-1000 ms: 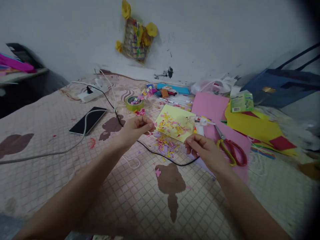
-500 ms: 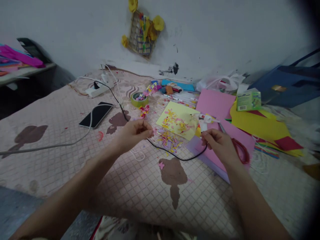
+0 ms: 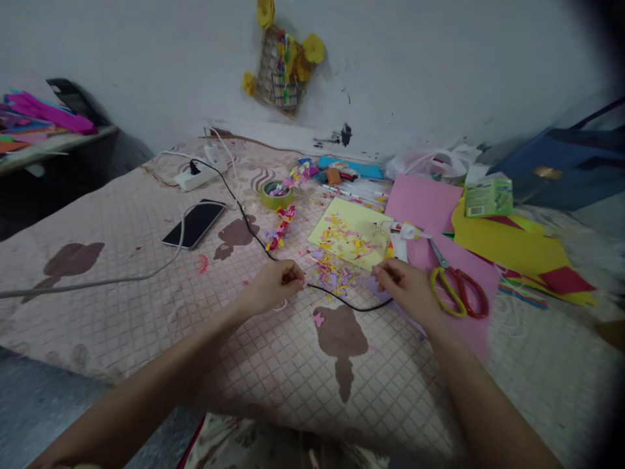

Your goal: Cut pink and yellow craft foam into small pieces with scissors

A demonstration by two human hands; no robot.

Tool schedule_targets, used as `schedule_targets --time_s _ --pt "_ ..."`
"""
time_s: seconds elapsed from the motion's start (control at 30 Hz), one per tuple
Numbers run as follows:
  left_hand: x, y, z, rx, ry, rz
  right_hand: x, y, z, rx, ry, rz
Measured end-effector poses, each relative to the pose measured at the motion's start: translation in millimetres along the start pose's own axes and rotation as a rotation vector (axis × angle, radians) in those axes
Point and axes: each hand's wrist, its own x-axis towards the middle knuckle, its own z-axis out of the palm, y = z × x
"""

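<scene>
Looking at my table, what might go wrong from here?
The black cord runs between your left hand and right hand, so either might snag it. The scissors lie near your right arm, which could knock them. The loose scraps on the pale yellow sheet may scatter if it's bumped.

The forearms [image 3: 195, 355] are bare and the pale garment [image 3: 263, 446] bears dark blotches and red edging [image 3: 191, 443].

- Dim, greyish, even light; where it comes from is hard to tell.
- The wall [image 3: 415, 85] looks dull and muted.
- Soft shadow darkens the quilted cloth [image 3: 293, 374] toward its near edge.
- Black vignetting closes in along the right side.
- The blue bag [image 3: 569, 159] there looks smeared and stretched.
- Fine detail at both hands [image 3: 277, 283] is soft.
</scene>
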Motion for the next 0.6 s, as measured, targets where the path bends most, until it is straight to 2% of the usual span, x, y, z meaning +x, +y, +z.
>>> schedule_targets --time_s 0.27,0.4,0.5,0.6 --pt "6.6 3.9 -12.8 0.110 -0.023 0.075 -0.5 -1.9 2.8 -0.046 0.009 -0.030" --pt "5.2 5.6 -36.8 0.208 0.067 0.136 -1.4 -1.4 4.6 -0.058 0.010 -0.037" --pt "-5.1 0.5 -58.8 0.263 0.146 0.153 -2.1 -0.7 6.0 -0.047 0.020 -0.040" --pt "-21.1 -9.3 -72.7 0.381 0.103 0.124 -2.9 -2.4 7.3 -0.035 0.020 -0.042"
